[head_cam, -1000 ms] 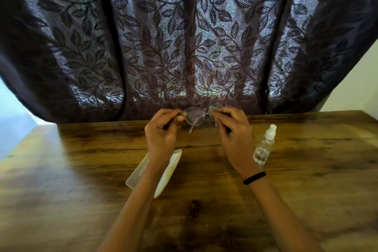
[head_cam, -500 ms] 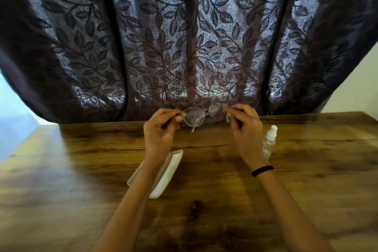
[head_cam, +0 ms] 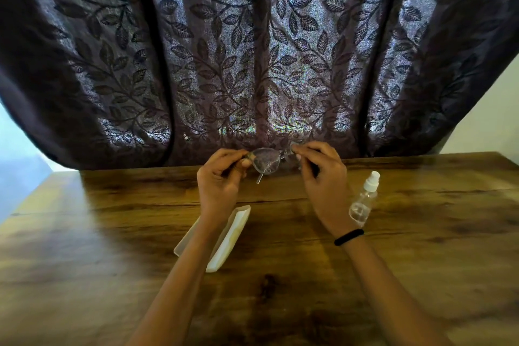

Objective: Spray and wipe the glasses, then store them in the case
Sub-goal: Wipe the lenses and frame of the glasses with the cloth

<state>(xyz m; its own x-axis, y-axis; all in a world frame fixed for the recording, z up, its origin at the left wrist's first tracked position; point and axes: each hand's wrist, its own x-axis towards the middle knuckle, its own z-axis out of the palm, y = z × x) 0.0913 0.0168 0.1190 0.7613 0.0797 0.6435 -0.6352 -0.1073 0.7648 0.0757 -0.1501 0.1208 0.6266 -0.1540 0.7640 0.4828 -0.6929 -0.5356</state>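
A pair of thin-framed glasses [head_cam: 266, 161] is held up above the far part of the wooden table [head_cam: 112, 247]. My left hand [head_cam: 220, 181] pinches the left end of the frame. My right hand [head_cam: 323, 177] pinches the other lens, which its fingers mostly cover; whether a cloth is between them I cannot tell. An open white case [head_cam: 230, 236] lies on the table, partly under my left forearm. A clear spray bottle [head_cam: 363, 199] with a white nozzle lies just right of my right wrist.
A dark leaf-patterned curtain [head_cam: 252, 50] hangs right behind the table's far edge. A pale wall shows at the far right. The table drops away at its left edge.
My right hand slid outward along the right lens, then came back inward. The glasses and my left hand stayed almost still.
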